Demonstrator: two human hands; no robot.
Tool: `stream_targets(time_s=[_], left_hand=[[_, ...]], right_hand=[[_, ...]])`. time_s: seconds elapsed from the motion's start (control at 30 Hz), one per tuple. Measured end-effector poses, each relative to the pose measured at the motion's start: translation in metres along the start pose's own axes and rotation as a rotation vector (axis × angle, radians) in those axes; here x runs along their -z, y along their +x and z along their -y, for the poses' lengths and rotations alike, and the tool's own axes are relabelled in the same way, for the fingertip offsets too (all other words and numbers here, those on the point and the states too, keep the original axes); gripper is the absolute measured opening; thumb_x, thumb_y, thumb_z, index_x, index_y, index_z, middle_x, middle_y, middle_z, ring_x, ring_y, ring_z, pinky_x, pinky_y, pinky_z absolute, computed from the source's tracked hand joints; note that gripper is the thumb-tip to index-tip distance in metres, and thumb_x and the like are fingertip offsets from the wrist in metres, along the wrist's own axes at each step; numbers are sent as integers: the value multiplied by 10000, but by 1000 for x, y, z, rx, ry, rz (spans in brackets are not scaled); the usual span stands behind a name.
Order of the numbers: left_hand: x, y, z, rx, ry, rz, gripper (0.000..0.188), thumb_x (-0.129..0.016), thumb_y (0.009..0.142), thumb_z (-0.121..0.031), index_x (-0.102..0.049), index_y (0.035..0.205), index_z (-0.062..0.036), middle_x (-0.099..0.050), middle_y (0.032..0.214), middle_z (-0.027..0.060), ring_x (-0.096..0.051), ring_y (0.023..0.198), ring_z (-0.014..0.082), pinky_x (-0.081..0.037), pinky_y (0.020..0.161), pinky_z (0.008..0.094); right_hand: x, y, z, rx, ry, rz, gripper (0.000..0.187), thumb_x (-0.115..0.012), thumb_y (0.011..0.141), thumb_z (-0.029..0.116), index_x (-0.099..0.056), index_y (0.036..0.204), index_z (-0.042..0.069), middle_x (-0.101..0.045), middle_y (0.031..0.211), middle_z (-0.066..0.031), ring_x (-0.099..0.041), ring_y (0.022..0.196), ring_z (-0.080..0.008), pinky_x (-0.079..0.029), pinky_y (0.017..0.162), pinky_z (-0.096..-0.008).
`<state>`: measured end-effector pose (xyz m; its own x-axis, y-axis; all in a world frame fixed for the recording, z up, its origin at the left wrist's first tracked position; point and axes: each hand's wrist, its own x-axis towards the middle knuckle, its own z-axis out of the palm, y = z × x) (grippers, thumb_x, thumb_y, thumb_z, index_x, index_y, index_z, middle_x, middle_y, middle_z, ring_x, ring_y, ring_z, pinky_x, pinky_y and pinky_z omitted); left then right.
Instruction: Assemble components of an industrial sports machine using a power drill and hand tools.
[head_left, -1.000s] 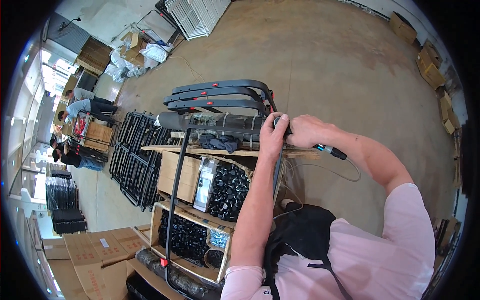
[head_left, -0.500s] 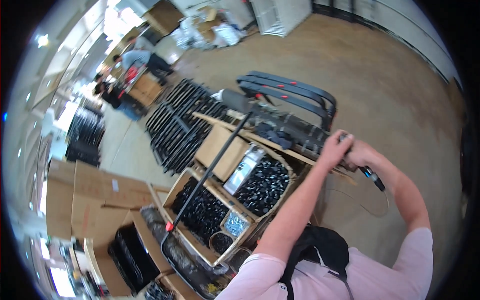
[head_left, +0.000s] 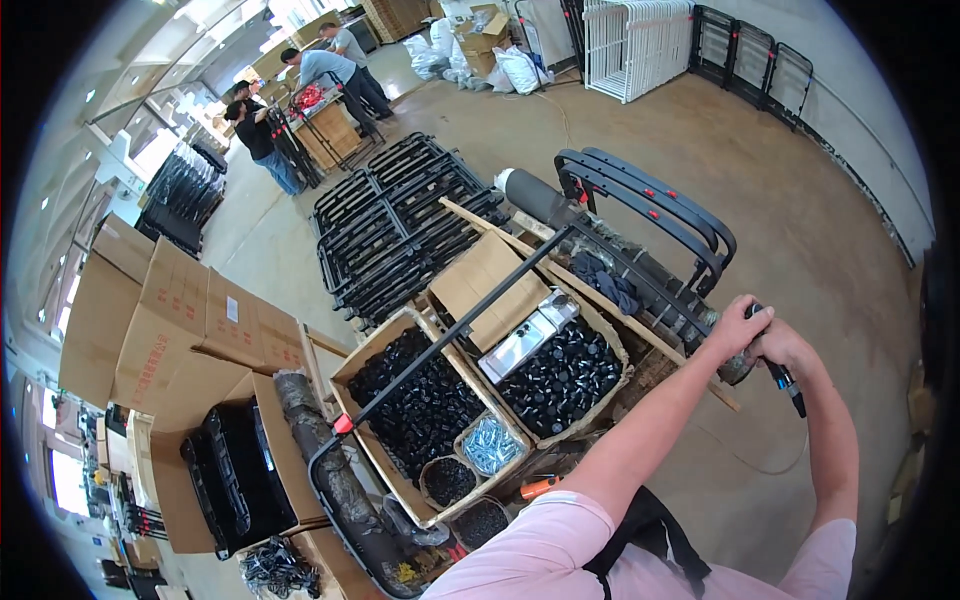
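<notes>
At the far left, open cardboard box [head_left: 278, 440] with black plastic parts [head_left: 230, 470] inside, flaps spread outward, presumably for easy reach. Beside it, mottled wrapped roll [head_left: 340, 490], probably padding to spare the paint. Beyond, flat stack of black frames [head_left: 400, 225] on the floor, likely laid that way for steadiness.

Then, slanting over two bins, black frame [head_left: 480, 307] with a red clip [head_left: 344, 424] near its lower corner; apparently propped on the padding at either side. In the left bin, black caps [head_left: 415, 400], and in a corner compartment silvery screws [head_left: 490, 445], likely sorted apart for quick picking. In the right bin, silver metal box [head_left: 528, 335] beside more caps [head_left: 565, 385].

Farther right, dark cloth [head_left: 605, 285] against a long strapped roll [head_left: 540, 195], and curved black frames [head_left: 640, 185] standing behind.

At the right, by the end of the frame's far rail, left hand [head_left: 738, 326] with thumb and fingers closed, seemingly to steady that rail; exact pinch hidden. Close against it, right hand [head_left: 785, 347] wrapped around a corded power tool [head_left: 787, 383], cord hanging below, probably to stay out of the way.
</notes>
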<state>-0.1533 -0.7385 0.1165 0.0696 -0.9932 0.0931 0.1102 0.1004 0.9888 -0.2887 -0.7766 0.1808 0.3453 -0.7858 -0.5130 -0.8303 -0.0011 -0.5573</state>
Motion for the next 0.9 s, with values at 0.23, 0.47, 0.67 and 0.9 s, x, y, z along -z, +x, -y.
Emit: stream_targets(time_s=[0.23, 0.47, 0.67, 0.9], left_hand=[[12, 2, -2, 61, -46, -18, 399, -710, 956, -398, -673, 1020, -6, -691, 876, 117, -634, 841, 212, -530, 812, 383], [143, 30, -35, -28, -79, -204, 296, -685, 1000, -331, -719, 1029, -38, -685, 911, 16, -595, 854, 101, -520, 775, 316], [267, 89, -50, 27, -99, -445, 315, -702, 992, -348, -707, 944, -37, -648, 828, -1, -558, 771, 98, -483, 698, 300], [350, 143, -59, 29, -27, -607, 313, -683, 995, -342, -704, 913, -40, -645, 843, 11, -562, 772, 116, -477, 700, 305]], right_hand=[[-2, -16, 33, 90, -207, -129, 224, -717, 710, 101, -684, 893, -23, -711, 796, -117, -680, 654, -200, -514, 558, -358], [-21, 36, 164, 264, -306, 104, 259, -666, 847, 248, -688, 848, -11, -701, 681, -87, -696, 575, -205, -552, 551, -383], [-41, 134, 266, 386, -272, 166, 324, -625, 866, 287, -722, 826, -20, -734, 691, -123, -729, 628, -235, -572, 679, -409], [-54, 213, 340, 419, -345, 127, 300, -611, 862, 274, -773, 898, 24, -769, 780, -114, -768, 784, -268, -578, 754, -412]])
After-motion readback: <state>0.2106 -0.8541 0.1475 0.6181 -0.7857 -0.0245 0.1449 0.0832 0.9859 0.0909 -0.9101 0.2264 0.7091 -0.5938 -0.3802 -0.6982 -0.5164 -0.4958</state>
